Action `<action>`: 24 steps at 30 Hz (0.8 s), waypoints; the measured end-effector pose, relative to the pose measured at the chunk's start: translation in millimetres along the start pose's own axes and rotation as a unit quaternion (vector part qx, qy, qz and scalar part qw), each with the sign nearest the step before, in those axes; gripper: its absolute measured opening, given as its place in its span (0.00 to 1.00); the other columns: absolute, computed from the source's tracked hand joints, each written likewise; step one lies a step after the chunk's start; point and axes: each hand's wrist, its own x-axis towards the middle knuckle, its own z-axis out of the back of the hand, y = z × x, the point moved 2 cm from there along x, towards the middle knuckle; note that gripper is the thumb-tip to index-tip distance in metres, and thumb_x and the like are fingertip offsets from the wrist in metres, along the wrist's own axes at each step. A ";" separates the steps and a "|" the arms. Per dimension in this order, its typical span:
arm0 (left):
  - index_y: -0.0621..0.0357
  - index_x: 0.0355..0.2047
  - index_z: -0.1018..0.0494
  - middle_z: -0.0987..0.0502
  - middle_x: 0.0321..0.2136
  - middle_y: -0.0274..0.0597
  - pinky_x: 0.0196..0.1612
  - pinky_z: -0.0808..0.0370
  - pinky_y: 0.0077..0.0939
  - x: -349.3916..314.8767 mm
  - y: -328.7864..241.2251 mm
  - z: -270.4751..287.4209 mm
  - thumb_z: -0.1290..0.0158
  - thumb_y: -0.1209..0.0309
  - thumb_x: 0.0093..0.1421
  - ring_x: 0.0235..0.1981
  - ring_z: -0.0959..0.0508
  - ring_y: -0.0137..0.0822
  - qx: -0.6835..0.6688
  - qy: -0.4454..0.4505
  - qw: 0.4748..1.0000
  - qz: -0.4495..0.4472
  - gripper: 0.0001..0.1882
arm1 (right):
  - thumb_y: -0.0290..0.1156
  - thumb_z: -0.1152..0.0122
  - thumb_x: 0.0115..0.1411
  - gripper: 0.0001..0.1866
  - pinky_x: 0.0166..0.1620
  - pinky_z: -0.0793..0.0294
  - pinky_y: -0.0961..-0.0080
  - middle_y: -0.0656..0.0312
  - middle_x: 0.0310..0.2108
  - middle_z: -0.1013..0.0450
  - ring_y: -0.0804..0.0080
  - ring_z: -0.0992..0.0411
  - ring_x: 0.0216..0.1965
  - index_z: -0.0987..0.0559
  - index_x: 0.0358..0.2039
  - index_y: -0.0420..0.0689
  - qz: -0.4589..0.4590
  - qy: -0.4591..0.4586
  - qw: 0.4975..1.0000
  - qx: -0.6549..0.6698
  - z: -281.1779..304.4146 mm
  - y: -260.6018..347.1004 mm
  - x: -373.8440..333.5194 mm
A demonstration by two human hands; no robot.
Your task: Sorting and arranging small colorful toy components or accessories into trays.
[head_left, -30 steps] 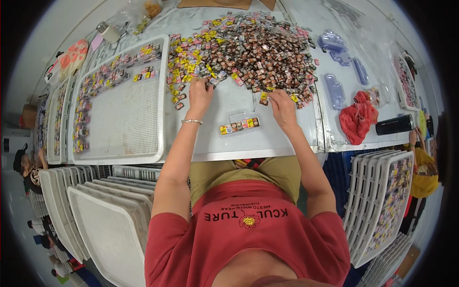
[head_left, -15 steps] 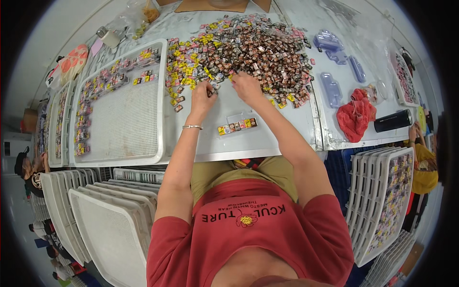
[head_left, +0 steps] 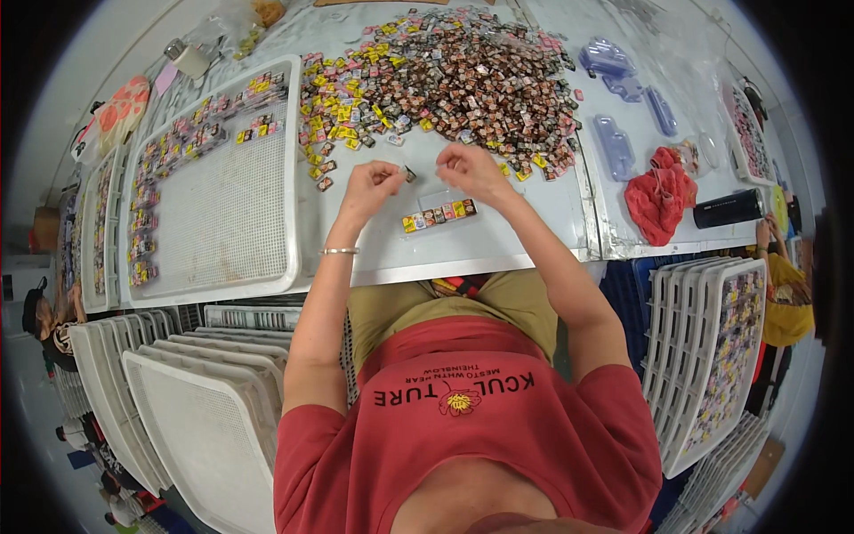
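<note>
My left hand [head_left: 372, 189] pinches a small dark wrapped piece [head_left: 410, 174], which sticks out from the fingertips over the white table [head_left: 391, 258]. Across from it, my right hand [head_left: 473, 173] is raised with its fingers curled together; what they hold, if anything, is hidden. Just below both hands lies a small clear plastic case [head_left: 439, 216] with a row of yellow, brown and dark pieces in it. Beyond the hands spreads a big heap of the same small wrapped pieces [head_left: 480, 84], mostly brown, with yellow and pink ones toward the left.
At left a white mesh tray [head_left: 222, 209] carries filled cases along its far and left edges. To the right lie clear plastic cases [head_left: 614, 147], a red cloth [head_left: 656, 200] and a black cylinder [head_left: 728, 208]. Stacked trays [head_left: 200, 427] stand below the table; co-workers sit at both sides.
Both hands have drawn back from the edge of the heap toward the plastic case. A dark piece now shows at my left fingertips. The whole view has shifted slightly.
</note>
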 end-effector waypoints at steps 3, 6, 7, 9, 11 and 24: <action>0.65 0.33 0.25 0.24 0.26 0.35 0.31 0.28 0.17 -16.7 -8.7 -8.5 0.43 0.71 0.56 0.26 0.26 0.23 -0.118 0.048 0.991 0.049 0.09 | 0.27 0.37 0.48 0.07 0.28 0.29 0.77 0.60 0.21 0.27 0.72 0.29 0.21 0.23 0.28 0.40 0.000 0.030 0.998 -0.051 -10.1 0.2 -18.9; 0.64 0.34 0.25 0.24 0.26 0.34 0.33 0.28 0.16 -21.6 -8.1 -11.8 0.44 0.71 0.56 0.26 0.26 0.23 -0.169 0.066 0.981 0.073 0.09 | 0.27 0.37 0.49 0.05 0.28 0.29 0.75 0.59 0.21 0.27 0.68 0.28 0.22 0.22 0.26 0.41 0.040 0.015 0.992 -0.119 -15.3 3.8 -27.4; 0.64 0.34 0.25 0.24 0.27 0.34 0.34 0.28 0.16 -22.2 -7.0 -13.0 0.44 0.71 0.57 0.27 0.26 0.24 -0.184 0.075 0.977 0.081 0.09 | 0.27 0.38 0.49 0.04 0.28 0.29 0.75 0.58 0.22 0.27 0.67 0.28 0.22 0.22 0.25 0.41 0.110 -0.036 0.971 -0.208 -14.8 5.7 -30.2; 0.64 0.34 0.25 0.24 0.26 0.34 0.33 0.27 0.16 -23.0 -5.2 -14.4 0.43 0.71 0.56 0.26 0.26 0.24 -0.205 0.074 0.972 0.088 0.09 | 0.28 0.38 0.50 0.04 0.28 0.28 0.74 0.57 0.22 0.27 0.65 0.28 0.22 0.21 0.25 0.41 0.178 -0.088 0.935 -0.293 -12.9 6.9 -30.3; 0.64 0.33 0.24 0.24 0.26 0.34 0.32 0.26 0.17 -22.4 -6.9 -16.1 0.42 0.71 0.55 0.26 0.26 0.23 -0.226 0.076 0.966 0.095 0.09 | 0.27 0.40 0.52 0.07 0.27 0.28 0.76 0.59 0.25 0.27 0.69 0.28 0.21 0.21 0.32 0.42 0.125 -0.076 0.980 -0.134 -8.3 8.3 -25.8; 0.65 0.36 0.25 0.22 0.32 0.39 0.37 0.26 0.25 -38.1 -18.7 -37.6 0.41 0.78 0.48 0.33 0.24 0.33 0.101 0.006 0.982 -0.159 0.12 | 0.26 0.43 0.56 0.11 0.26 0.28 0.87 0.67 0.26 0.30 0.83 0.29 0.24 0.24 0.40 0.40 -0.115 0.017 0.991 0.065 5.6 -8.4 -35.7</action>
